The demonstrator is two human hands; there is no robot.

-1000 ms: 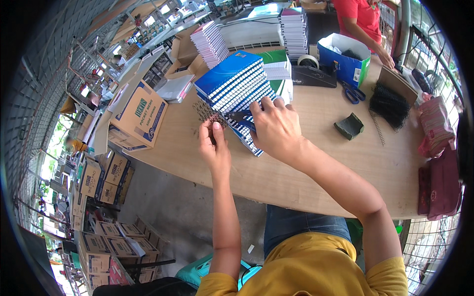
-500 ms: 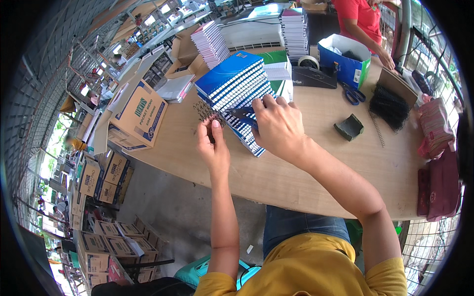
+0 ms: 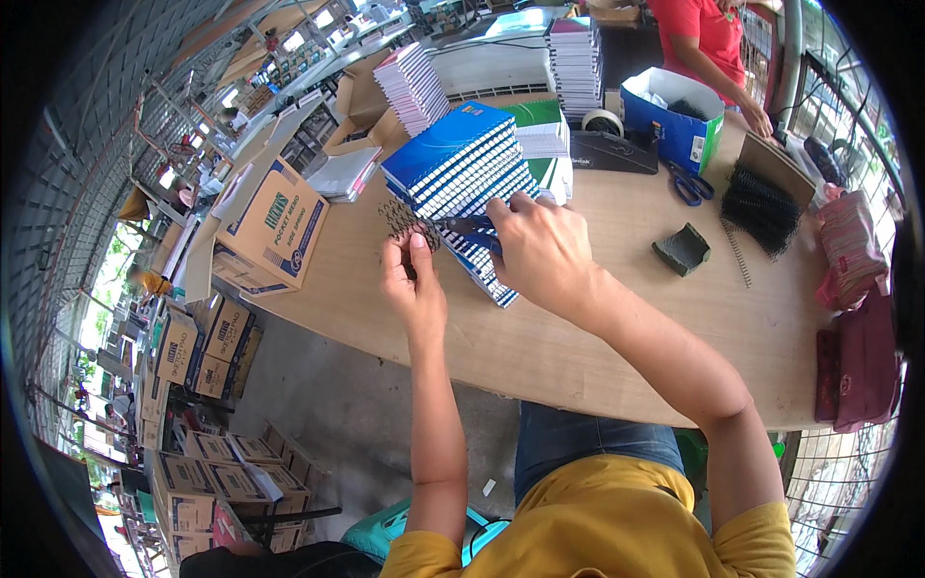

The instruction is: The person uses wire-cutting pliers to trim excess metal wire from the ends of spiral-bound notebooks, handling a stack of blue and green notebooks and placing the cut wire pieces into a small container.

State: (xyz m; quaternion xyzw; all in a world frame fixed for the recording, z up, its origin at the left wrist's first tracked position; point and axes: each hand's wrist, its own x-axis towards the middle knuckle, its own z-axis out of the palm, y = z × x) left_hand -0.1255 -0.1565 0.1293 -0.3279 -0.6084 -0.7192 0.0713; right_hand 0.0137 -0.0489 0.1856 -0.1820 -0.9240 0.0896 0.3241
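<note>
My left hand (image 3: 416, 284) pinches a bunch of black wire spirals (image 3: 397, 218) between thumb and fingers, left of the notebooks. In my right hand (image 3: 544, 243) is a pair of blue-handled pliers (image 3: 470, 227), its dark jaws pointing left at the spirals. The jaw tips are too small to tell whether they grip a wire. Behind both hands stands a tall stack of blue-covered notebooks (image 3: 445, 144), with wire-bound edges turned toward me. The right hand hides part of that stack's lower right side.
An open cardboard box (image 3: 275, 226) stands at the left table edge. To the right lie a dark block-like piece (image 3: 681, 249), scissors (image 3: 690, 183), a heap of black spirals (image 3: 759, 207) and pouches (image 3: 862, 356). Behind are a tape dispenser (image 3: 617, 152), a blue carton (image 3: 672, 120) and a co-worker in red (image 3: 699, 43).
The pliers have shifted slightly left, closer to the spirals in my left hand. Both hands keep their hold and have barely moved.
</note>
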